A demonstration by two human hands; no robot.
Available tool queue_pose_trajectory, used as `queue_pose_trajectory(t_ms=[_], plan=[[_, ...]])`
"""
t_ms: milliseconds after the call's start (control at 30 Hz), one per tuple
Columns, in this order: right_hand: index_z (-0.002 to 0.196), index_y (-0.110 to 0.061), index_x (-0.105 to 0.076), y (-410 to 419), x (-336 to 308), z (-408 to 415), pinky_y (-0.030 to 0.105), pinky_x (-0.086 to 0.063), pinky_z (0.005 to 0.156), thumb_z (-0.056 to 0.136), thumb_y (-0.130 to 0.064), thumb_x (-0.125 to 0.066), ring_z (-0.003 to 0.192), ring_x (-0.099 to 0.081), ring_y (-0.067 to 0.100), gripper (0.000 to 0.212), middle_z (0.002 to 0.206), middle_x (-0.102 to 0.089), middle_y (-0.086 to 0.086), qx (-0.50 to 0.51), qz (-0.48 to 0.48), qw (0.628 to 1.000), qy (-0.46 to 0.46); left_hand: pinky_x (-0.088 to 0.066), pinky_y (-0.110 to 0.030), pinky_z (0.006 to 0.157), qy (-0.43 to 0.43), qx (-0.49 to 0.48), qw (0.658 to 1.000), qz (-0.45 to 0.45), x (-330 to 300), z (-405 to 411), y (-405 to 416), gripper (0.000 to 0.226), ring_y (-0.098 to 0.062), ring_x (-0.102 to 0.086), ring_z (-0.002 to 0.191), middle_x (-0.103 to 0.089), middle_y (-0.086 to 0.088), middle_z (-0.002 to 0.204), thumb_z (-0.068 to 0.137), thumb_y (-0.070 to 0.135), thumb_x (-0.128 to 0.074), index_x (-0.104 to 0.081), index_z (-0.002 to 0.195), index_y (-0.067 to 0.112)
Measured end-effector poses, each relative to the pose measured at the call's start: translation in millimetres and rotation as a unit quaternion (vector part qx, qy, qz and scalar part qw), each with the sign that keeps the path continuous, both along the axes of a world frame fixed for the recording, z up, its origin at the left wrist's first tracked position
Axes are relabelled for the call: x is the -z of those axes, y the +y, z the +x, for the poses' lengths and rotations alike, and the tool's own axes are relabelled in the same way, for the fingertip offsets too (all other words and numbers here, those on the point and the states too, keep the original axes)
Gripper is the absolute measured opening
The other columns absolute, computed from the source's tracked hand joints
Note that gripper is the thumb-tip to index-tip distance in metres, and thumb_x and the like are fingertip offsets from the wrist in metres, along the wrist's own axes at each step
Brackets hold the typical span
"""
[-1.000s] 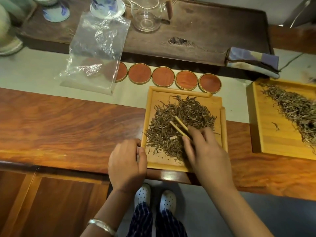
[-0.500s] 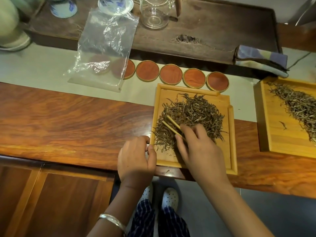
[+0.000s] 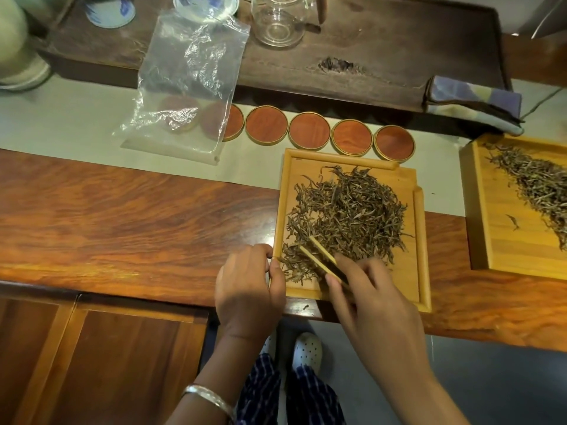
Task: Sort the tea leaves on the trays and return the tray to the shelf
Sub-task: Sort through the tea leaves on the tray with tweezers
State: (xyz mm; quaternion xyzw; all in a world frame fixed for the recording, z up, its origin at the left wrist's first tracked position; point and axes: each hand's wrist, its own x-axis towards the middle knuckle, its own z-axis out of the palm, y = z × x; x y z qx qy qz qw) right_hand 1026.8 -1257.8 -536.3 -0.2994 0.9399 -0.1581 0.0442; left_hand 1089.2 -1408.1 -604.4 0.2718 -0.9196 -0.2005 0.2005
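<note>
Nearest, at 6 o'clock: legs in dark striped trousers w/ white perforated shoes (image 3: 307, 351) on a grey floor. L wrist carries a silver bangle (image 3: 208, 397).

Left hand (image 3: 248, 289) sits at the near-left corner of the bamboo tray (image 3: 422, 250), fingers curled, thumb and forefinger pinching the tray's left rim. Right hand (image 3: 374, 305) is over the tray's near edge, approx 4 o'clock from the left hand, fingers clamped on bamboo tweezers (image 3: 319, 256). Tweezer tips are slightly apart, pointing toward 10 o'clock and touching the near-left part of the tea leaves (image 3: 349, 216). Hands are apart, tray corner between them.

Tray lies on the reddish wooden counter (image 3: 122, 222), far end overlapping a pale runner (image 3: 76, 121). Leaves are heaped across centre and left of the tray; right and near strip bare. A stray leaf bit lies on the counter edge just below the tray.

At 3 o'clock, well apart: second tray (image 3: 481, 234), cut off by frame edge, w/ its own leaf pile (image 3: 540, 182).

Beyond the tray at 12 o'clock: a row of round red coasters (image 3: 309, 130) on the runner, the leftmost ones under a clear plastic bag (image 3: 190, 78). At 1–2 o'clock a folded blue-patterned cloth (image 3: 472, 102).

Farthest: dark wood tea board (image 3: 399, 44) bearing a glass pitcher (image 3: 277, 23), blue-white cup (image 3: 110, 10) and saucer (image 3: 205, 4). Pale ceramic vessel (image 3: 15, 53) at 10 o'clock.
</note>
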Motion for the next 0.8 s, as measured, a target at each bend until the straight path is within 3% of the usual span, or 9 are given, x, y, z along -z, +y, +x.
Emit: queue_pose_trajectory(t_ms=[200,433,600,800], plan=[[0.109,-0.014,-0.066,7,2,8,0.011,-0.033,0.036,0.09,-0.034,-0.056,0.051,-0.041,0.003,0.029,0.086,-0.055,-0.001,0.0,0.026,1.0,0.002,-0.016,-0.022,0.061,0.013,0.004,1.0,-0.01,-1,-1,1,0.003,-0.007,-0.026,0.065,-0.037,0.008,0.07,0.084,0.021,-0.047,-0.046,0.082,0.019],[0.113,-0.015,-0.063,3,4,4,0.017,-0.039,0.036,0.097,-0.037,-0.048,0.053,-0.045,0.006,0.031,0.089,-0.054,-0.001,0.018,0.008,1.0,0.016,-0.026,-0.026,0.059,-0.013,0.004,1.0,0.028,-3,-1,0,0.012,-0.014,-0.038,0.062,-0.044,0.005,0.069,0.084,0.024,-0.044,-0.053,0.083,0.016],[0.115,-0.016,-0.063,-8,3,5,0.023,-0.048,0.038,0.094,-0.037,-0.046,0.056,-0.054,0.01,0.034,0.09,-0.055,0.0,0.012,0.03,0.999,-0.012,-0.028,-0.028,0.057,-0.029,0.007,0.999,0.045,-6,-2,0,0.013,-0.012,-0.036,0.062,-0.041,0.008,0.07,0.085,0.025,-0.042,-0.052,0.083,0.017],[0.114,-0.015,-0.064,-2,0,4,0.019,-0.044,0.038,0.093,-0.036,-0.05,0.056,-0.053,0.009,0.033,0.089,-0.055,0.0,0.03,0.019,0.999,-0.019,-0.029,-0.028,0.058,-0.042,-0.002,0.998,0.055,-6,-2,0,0.016,-0.014,-0.04,0.063,-0.05,0.003,0.07,0.084,0.027,-0.042,-0.054,0.084,0.017]])
